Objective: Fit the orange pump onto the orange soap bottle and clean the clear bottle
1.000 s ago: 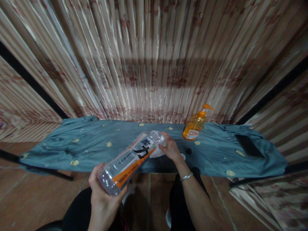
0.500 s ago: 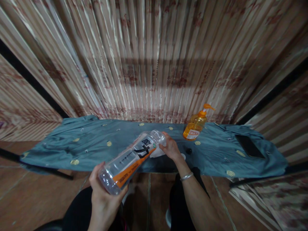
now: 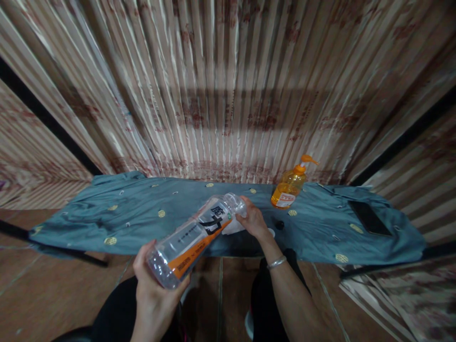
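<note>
A clear plastic bottle (image 3: 192, 242) with a white and orange label lies tilted across the middle of the view, its neck up and to the right. My left hand (image 3: 156, 280) is closed around its base. At the neck end, my right hand (image 3: 253, 219) has its fingers closed on the bottle; its fingertips are partly hidden. Below the neck, a white tissue-like piece (image 3: 233, 227) shows, partly covered by the bottle and my right hand. A small black cap-like object (image 3: 280, 224) lies just right of my right hand.
An orange pump bottle (image 3: 286, 190) stands at the back right of the blue-green cloth (image 3: 85, 213) covering the narrow table. Farther right lies a dark flat phone-like object (image 3: 369, 217). A pleated curtain (image 3: 221, 95) hangs behind, with dark frame bars (image 3: 53, 121) at the sides.
The bottle has turned very slightly about its length, so its label sits a little differently. Both hands keep their places on it.
</note>
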`<move>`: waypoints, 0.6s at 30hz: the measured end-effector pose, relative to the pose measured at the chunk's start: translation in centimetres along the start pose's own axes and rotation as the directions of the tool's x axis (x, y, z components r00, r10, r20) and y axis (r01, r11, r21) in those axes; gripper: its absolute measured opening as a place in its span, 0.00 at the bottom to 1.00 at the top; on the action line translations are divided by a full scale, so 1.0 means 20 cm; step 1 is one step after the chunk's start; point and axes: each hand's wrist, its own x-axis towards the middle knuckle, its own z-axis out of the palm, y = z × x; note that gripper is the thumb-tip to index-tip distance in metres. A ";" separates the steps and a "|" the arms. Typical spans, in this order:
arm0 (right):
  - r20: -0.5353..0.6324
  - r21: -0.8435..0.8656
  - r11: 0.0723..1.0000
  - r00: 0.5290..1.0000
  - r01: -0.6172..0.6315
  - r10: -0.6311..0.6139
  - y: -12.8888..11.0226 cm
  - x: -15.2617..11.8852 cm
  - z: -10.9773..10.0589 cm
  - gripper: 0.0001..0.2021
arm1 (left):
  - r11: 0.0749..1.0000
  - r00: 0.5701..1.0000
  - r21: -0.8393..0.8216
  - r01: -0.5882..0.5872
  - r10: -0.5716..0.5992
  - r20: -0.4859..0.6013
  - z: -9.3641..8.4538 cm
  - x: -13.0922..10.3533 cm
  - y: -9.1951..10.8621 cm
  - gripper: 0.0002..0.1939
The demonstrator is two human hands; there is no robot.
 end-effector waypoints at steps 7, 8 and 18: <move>0.004 0.006 1.000 1.000 -0.014 0.014 0.00 0.00 0.01 0.32 | 0.999 0.999 0.033 0.009 -0.010 0.034 -0.01 0.00 0.00 0.50; 0.002 0.002 1.000 1.000 -0.015 0.015 0.00 0.00 0.00 0.32 | 0.999 0.999 0.030 0.012 -0.013 0.036 -0.01 0.00 0.00 0.49; 0.008 -0.005 1.000 1.000 -0.014 0.014 -0.01 0.00 -0.01 0.32 | 0.999 0.999 -0.003 0.046 -0.046 0.024 0.00 0.00 0.02 0.51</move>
